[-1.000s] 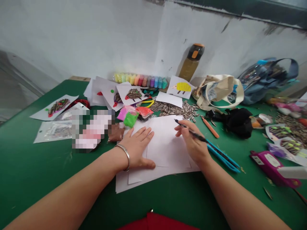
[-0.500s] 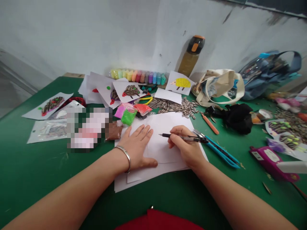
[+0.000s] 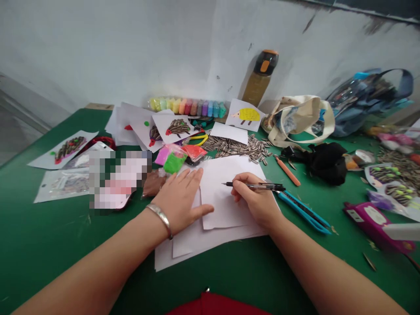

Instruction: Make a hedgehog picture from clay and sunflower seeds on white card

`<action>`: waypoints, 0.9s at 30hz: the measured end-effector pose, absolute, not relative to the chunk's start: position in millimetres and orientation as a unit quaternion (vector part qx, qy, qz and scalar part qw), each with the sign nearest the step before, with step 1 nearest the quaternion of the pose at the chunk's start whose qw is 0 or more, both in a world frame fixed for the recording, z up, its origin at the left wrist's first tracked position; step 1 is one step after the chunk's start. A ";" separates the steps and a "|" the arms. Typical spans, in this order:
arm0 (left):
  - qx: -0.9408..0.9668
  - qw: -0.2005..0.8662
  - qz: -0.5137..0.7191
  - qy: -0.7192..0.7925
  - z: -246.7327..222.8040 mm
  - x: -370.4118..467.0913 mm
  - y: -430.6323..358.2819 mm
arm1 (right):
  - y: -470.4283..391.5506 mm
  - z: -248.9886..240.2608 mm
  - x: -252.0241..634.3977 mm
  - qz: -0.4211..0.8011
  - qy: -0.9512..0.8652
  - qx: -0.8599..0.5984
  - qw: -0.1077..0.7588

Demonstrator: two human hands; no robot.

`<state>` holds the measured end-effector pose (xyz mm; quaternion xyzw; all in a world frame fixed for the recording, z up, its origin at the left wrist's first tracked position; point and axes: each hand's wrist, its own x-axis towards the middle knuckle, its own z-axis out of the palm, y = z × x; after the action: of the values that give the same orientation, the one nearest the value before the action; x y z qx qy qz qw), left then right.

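A black pen [image 3: 259, 186] is gripped in my right hand [image 3: 252, 197], its tip pointing left over the paper. Under that hand lies a small white sheet [image 3: 218, 210], blank where it shows, on top of larger white sheets [image 3: 183, 246]. My left hand [image 3: 182, 203], with a silver bangle on its wrist, is stretched out over the left side of the stack, thumb apart. Whether its palm presses on the paper I cannot tell. A blue utility knife [image 3: 305, 212] lies right beside my right hand. Brown clay [image 3: 153, 183] in a bag sits just left of my left fingers.
Sunflower seeds [image 3: 236, 148] are heaped behind the paper, near green clay [image 3: 175, 162]. An orange tool [image 3: 288, 170], a black pouch [image 3: 326, 162] and a purple glue gun [image 3: 377, 225] lie to the right. Hedgehog pictures [image 3: 177, 127], a bottle [image 3: 259, 78] and a cloth bag [image 3: 298, 118] stand or lie farther back.
My left hand has shifted slightly left, uncovering the small sheet's left edge. That sheet now sits squarer between my hands. The pen stays in my right hand, nearly unmoved.
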<state>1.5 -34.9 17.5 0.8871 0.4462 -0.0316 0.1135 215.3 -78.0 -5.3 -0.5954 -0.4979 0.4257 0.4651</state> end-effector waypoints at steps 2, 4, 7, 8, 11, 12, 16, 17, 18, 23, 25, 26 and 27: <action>0.897 0.099 -0.005 0.432 18.9 3.1 -37.2 | -77.6 -6.7 216.5 0.430 -0.489 -0.595 0.471; 0.907 0.110 -0.017 0.406 15.9 7.0 -42.5 | -77.0 -10.2 218.1 0.440 -0.470 -0.589 0.489; 0.909 0.135 -0.068 0.389 6.9 13.9 -51.6 | -76.0 -15.4 219.7 0.453 -0.440 -0.577 0.518; 0.908 0.136 -0.077 0.389 3.9 15.5 -53.8 | -75.8 -16.1 219.8 0.456 -0.436 -0.574 0.522; 0.908 0.135 -0.077 0.389 -1.4 16.8 -56.7 | -76.4 -14.5 218.5 0.448 -0.453 -0.575 0.514; 0.909 0.135 -0.074 0.388 -2.0 16.4 -56.7 | -77.0 -13.2 217.7 0.442 -0.465 -0.579 0.503; 0.909 0.136 -0.073 0.388 -1.5 14.4 -54.3 | -82.4 -10.2 213.2 0.419 -0.517 -0.600 0.444; 0.907 0.137 -0.074 0.391 -1.4 14.1 -53.5 | -83.9 -10.2 212.0 0.410 -0.531 -0.604 0.431; 0.905 0.138 -0.074 0.395 -1.7 13.9 -52.7 | -85.3 -10.4 210.8 0.400 -0.546 -0.607 0.418; 0.904 0.143 -0.056 0.400 -5.7 12.3 -49.6 | -87.5 -9.4 206.9 0.376 -0.601 -0.597 0.376; 0.905 0.143 -0.055 0.396 -7.3 11.6 -49.1 | -86.7 -8.9 206.5 0.377 -0.603 -0.591 0.381; 0.906 0.142 -0.055 0.394 -7.8 11.3 -49.1 | -86.3 -8.9 206.3 0.376 -0.603 -0.590 0.382; 0.907 0.139 -0.055 0.393 -8.0 11.2 -49.1 | -86.1 -9.1 206.2 0.374 -0.605 -0.591 0.380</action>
<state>11.2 -49.1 -8.0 0.9075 0.3926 -0.0552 0.1389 206.2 -86.1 -9.1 -0.5908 -0.6054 0.3738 0.3805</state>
